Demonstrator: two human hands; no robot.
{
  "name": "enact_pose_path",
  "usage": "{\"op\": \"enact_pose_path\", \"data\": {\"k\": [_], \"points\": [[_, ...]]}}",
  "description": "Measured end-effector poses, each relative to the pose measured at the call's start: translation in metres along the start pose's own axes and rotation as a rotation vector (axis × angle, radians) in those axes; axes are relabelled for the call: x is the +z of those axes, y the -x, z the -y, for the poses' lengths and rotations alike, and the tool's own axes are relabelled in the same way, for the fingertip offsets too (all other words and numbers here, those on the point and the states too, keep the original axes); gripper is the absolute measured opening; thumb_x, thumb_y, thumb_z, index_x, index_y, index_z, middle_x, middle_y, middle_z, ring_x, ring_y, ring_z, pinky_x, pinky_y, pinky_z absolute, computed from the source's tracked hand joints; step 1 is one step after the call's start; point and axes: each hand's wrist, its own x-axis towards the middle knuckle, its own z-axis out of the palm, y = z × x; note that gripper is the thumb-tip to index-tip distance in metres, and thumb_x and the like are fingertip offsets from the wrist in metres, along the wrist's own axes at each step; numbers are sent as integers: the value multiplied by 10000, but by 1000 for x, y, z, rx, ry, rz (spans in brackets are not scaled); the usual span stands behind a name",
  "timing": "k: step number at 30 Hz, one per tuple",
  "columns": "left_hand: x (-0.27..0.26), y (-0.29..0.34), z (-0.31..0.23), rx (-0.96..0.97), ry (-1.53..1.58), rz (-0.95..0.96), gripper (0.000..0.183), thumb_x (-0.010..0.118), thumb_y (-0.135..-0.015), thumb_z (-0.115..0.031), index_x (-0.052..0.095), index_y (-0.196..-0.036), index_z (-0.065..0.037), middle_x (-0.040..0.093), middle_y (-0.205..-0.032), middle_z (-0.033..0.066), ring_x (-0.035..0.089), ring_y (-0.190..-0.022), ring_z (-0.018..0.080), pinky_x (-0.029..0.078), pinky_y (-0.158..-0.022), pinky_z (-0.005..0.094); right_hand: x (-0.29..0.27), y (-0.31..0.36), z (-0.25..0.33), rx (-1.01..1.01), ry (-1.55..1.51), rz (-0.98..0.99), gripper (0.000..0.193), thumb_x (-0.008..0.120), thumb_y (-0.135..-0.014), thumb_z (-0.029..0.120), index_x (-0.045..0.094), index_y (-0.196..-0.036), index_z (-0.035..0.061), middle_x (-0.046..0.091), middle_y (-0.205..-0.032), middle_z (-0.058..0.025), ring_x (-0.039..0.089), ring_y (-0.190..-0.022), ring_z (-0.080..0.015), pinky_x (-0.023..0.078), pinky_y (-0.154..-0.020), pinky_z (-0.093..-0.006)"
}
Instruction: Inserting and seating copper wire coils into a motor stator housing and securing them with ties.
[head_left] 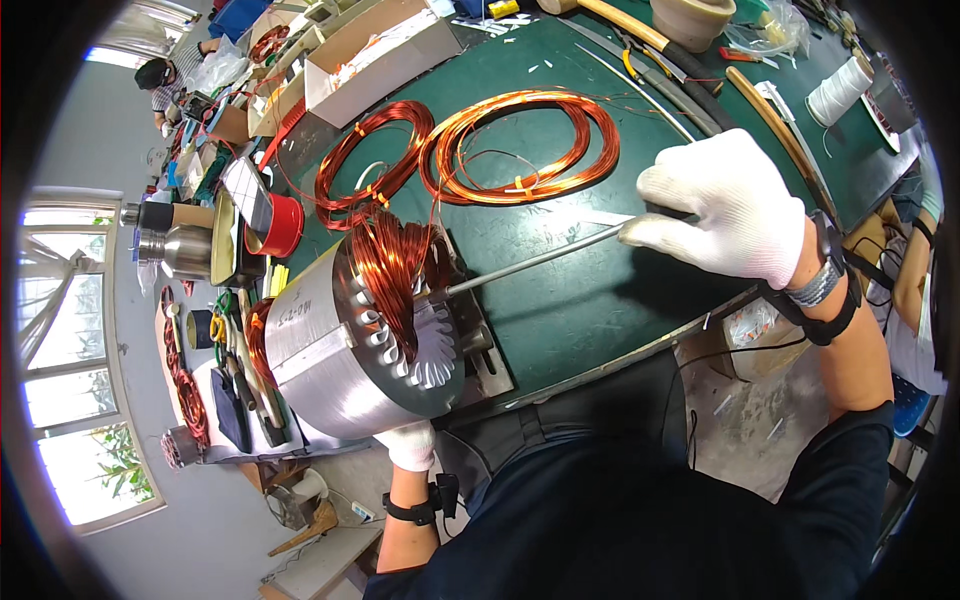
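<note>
A motor stator (pixel 320 345), a silvery metal cylinder with white slot liners (pixel 432 360) around its bore, lies on its side at the table's near edge. Copper winding wire (pixel 385 270) bunches out of its facing end. In a white glove, my right hand (pixel 725 205) is closed on the far end of a thin metal rod (pixel 540 262). The rod slants down to the left, its other end at the stator's bore beside the copper bundle. My gloved left hand (pixel 408 445) is against the stator's near lower side, its fingers hidden behind the cylinder.
Two copper wire coils (pixel 530 190) (pixel 330 205) lie on the green table (pixel 560 345) beyond the stator. A hammer (pixel 640 35), long blades and a white thread spool (pixel 840 90) are at the far right. Left of the stator are a red tape roll (pixel 285 225), scissors and a steel bottle (pixel 180 250).
</note>
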Motion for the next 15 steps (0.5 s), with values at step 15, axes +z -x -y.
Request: {"op": "enact_pose_path", "data": {"k": [15], "points": [[16,-2,-23,140,0,-84,464,586,-990,18,476,-1440,-16,562,-1355,79,570,-1174,202,492,-1041,372,5,10,6,12,33,15,282,750,-880,410,737,-891,129,624,-715,-81,639,-637,-296,495,-584,-387]]}}
